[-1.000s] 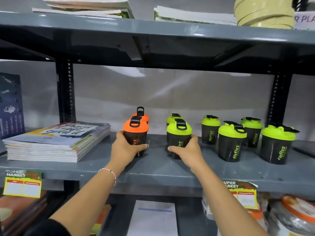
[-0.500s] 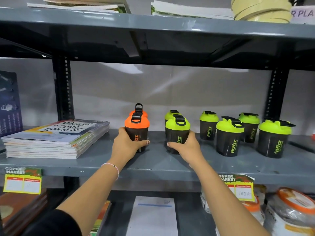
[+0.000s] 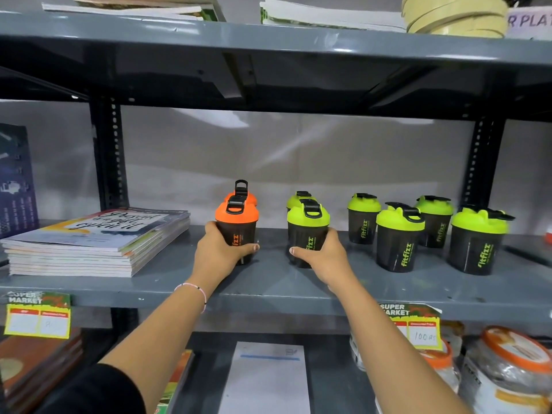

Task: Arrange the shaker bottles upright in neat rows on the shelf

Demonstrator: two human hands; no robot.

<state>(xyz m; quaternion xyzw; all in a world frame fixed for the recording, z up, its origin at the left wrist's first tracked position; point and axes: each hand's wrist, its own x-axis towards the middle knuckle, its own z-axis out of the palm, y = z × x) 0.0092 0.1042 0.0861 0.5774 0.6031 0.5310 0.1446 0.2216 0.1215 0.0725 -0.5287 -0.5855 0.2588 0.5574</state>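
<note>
**Two shaker bottles gripped at the front of the grey shelf**

An orange-lidded shaker bottle (image 3: pixel 237 231) is grasped by the left hand (image 3: pixel 219 252), the fingers wrapped round its dark body and the thumb laid across the front. A green-lidded shaker bottle (image 3: pixel 307 234) is clasped in the same way by the right hand (image 3: pixel 322 258). Both bottles stand upright on the shelf (image 3: pixel 268 282), near its front edge and a little apart from each other.

Directly behind each held bottle a second one is seen — an orange-lidded bottle (image 3: pixel 243 196) and a green-lidded bottle (image 3: pixel 297 198), mostly hidden. To the right, four more green-lidded bottles (image 3: pixel 400 237) stand upright in a loose, staggered group. A stack of magazines (image 3: pixel 98 243) lies at the left end of the shelf — well clear of the bottles.
</note>
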